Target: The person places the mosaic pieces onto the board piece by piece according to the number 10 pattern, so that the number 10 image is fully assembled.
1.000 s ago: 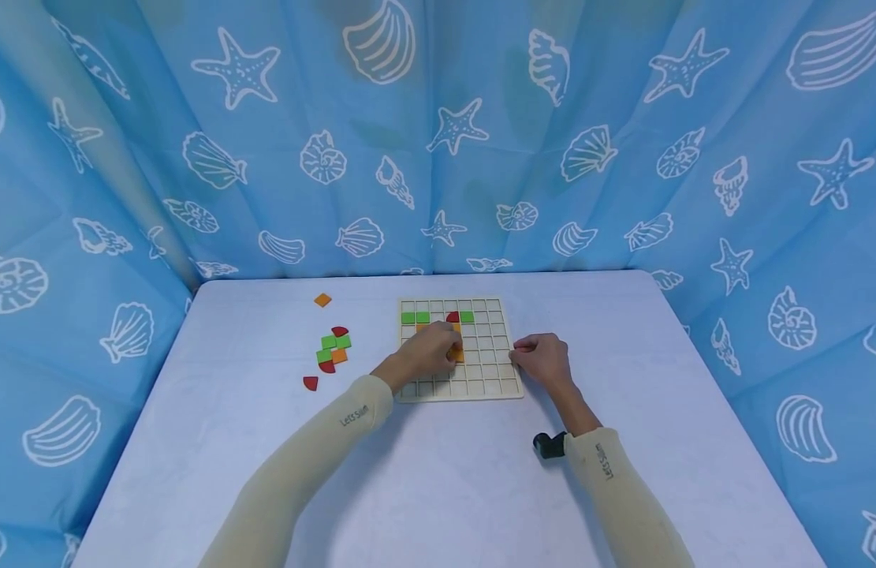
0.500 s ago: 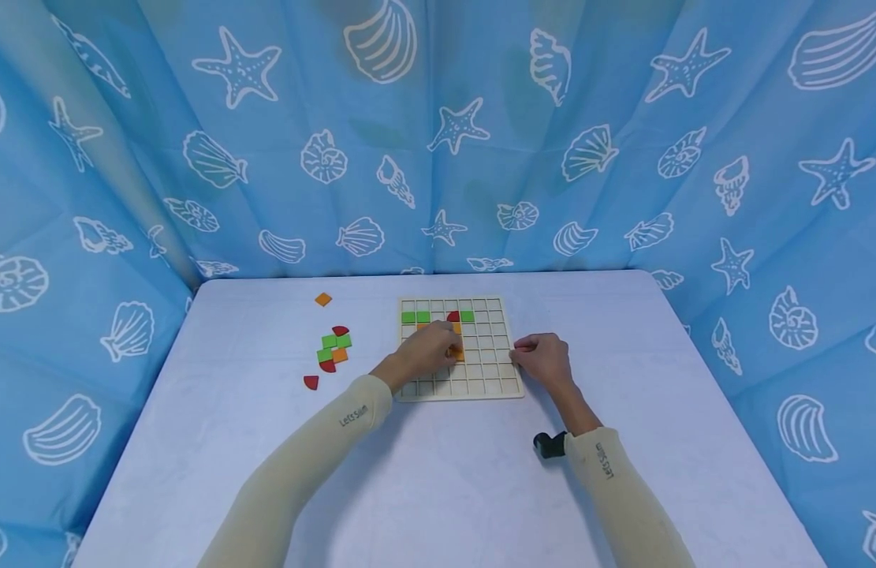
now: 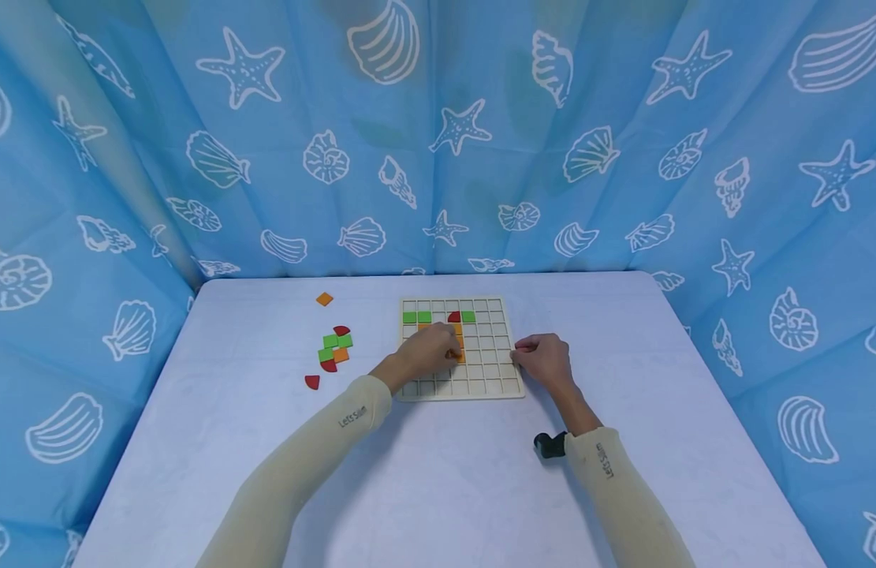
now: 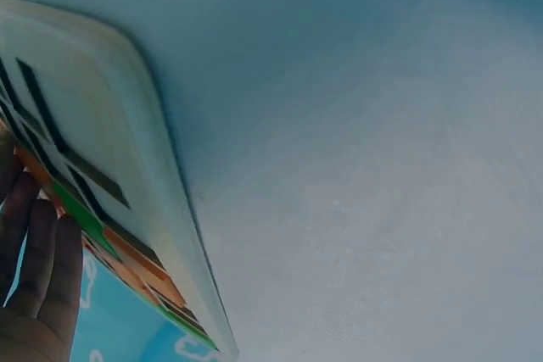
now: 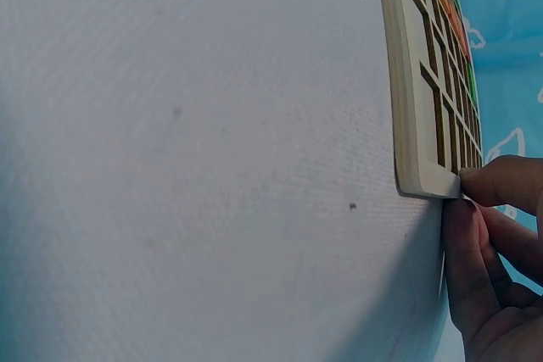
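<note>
while the left hand (image 3: 430,349) lingers (grip unclear), right fingers (image 5: 469,264) still pinch the board (image 3: 493,355)

This seems to be a small corner closed off with cloth, like a booth; whether it stands in a home, an office or a lab, I cannot tell. A blue curtain (image 3: 494,79), printed with white shells and starfish, hangs in folds behind the table (image 3: 438,489) and along its left and right sides, and it hides the room beyond. The table has a plain, pale top with rounded far corners. A board (image 3: 491,342) with square cells and small coloured tiles (image 3: 329,341) lie there, more typical of a play table than of a kitchen or a workshop.
</note>
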Motion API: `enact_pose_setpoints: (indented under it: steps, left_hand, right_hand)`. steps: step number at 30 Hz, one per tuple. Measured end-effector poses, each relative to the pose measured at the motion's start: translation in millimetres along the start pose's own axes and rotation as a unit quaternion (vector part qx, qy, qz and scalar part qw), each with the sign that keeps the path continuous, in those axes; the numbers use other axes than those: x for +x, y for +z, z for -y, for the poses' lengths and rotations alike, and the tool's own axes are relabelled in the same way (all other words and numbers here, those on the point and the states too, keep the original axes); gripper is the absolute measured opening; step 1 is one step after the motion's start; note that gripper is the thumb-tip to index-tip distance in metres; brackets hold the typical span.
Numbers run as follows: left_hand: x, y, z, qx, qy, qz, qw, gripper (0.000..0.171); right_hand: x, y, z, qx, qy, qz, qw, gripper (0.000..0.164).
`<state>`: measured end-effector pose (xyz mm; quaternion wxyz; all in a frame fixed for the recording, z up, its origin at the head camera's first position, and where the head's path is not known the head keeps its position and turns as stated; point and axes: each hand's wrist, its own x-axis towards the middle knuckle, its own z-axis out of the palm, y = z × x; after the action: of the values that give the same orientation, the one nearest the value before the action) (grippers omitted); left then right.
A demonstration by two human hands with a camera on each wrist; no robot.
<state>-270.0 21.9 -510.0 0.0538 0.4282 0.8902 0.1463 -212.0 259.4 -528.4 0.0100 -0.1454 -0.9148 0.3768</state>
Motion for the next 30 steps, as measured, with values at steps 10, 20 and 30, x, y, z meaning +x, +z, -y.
enact_pose_setpoints:
  steps: [10, 20, 30]
  left_hand:
    - [-15.3, -23.5, 20.6, -0.028, -0.057, 0.015, 0.9979, 0.024]
    - [-67.0, -57.1, 73.4, -0.007, -0.147, -0.002, 0.9892, 0.033]
    - [-143.2, -77.5, 98.7, -0.073, -0.259, 0.001, 0.9632, 0.042]
  right_hand:
    - [0, 0, 1, 0.001, -0.001, 0.009, 1.000, 0.021]
    - [-3, 0, 3, 0.001, 0.011, 0.015, 1.000, 0.022]
    - [0, 1, 3, -0.005, 0.005, 0.015, 1.000, 0.022]
